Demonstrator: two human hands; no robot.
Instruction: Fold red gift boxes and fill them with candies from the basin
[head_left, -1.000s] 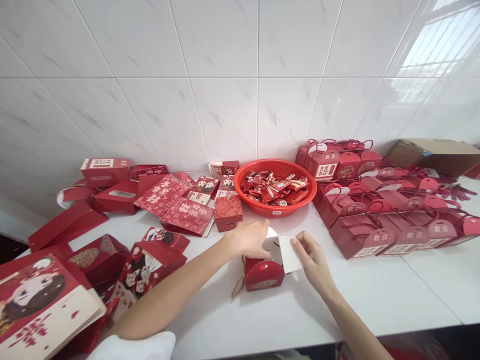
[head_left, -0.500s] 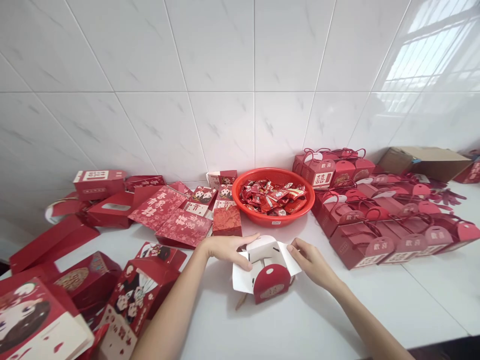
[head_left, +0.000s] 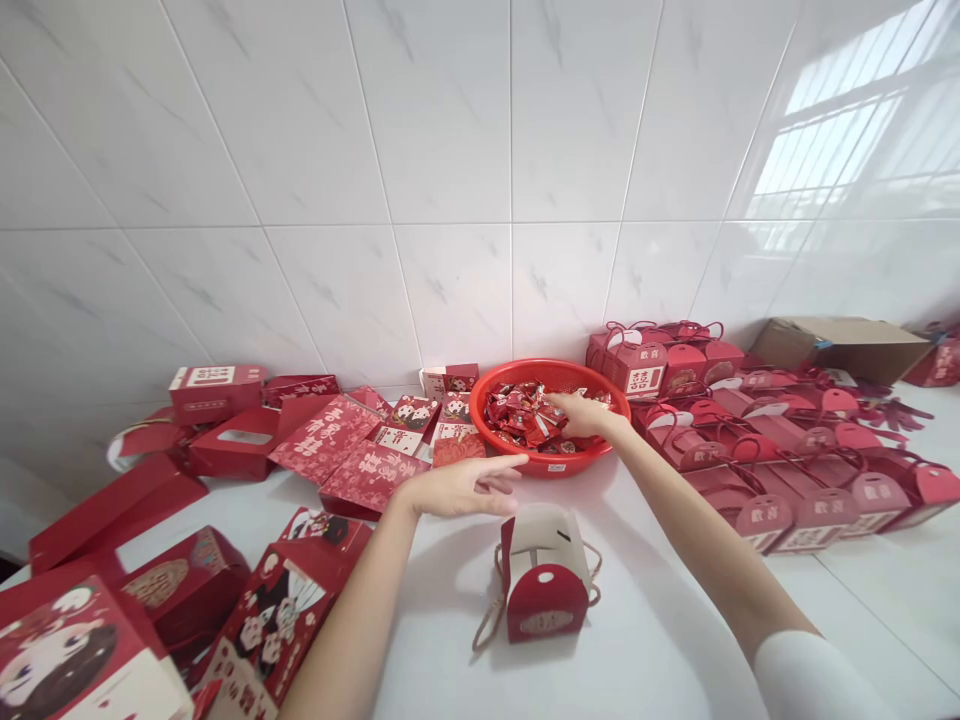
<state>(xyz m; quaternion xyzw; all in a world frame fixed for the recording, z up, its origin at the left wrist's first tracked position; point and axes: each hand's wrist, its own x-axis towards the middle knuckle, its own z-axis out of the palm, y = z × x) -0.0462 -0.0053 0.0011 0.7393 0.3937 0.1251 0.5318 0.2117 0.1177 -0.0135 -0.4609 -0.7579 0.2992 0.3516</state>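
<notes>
A small red gift box (head_left: 548,604) with a white inside and twine handles stands on the table in front of me. My left hand (head_left: 465,487) hovers at its upper left, fingers stretched out, holding nothing. In the red plastic basket (head_left: 551,463) behind the box lie red-wrapped candies (head_left: 527,418). My right hand (head_left: 581,414) reaches into the basket's right side, fingers extended onto the candies and partly hidden among them; I see no candy lifted.
Handled red gift boxes (head_left: 757,490) stand in rows on the right, with a brown cardboard box (head_left: 847,335) behind. More red boxes and unfolded cartons (head_left: 322,440) cover the left side. A tiled wall (head_left: 450,290) closes off the back.
Both hands have let go of the gift box. Its side flaps no longer spread outward, and the twine handles show. My right hand has moved up and back into the candy basket.
</notes>
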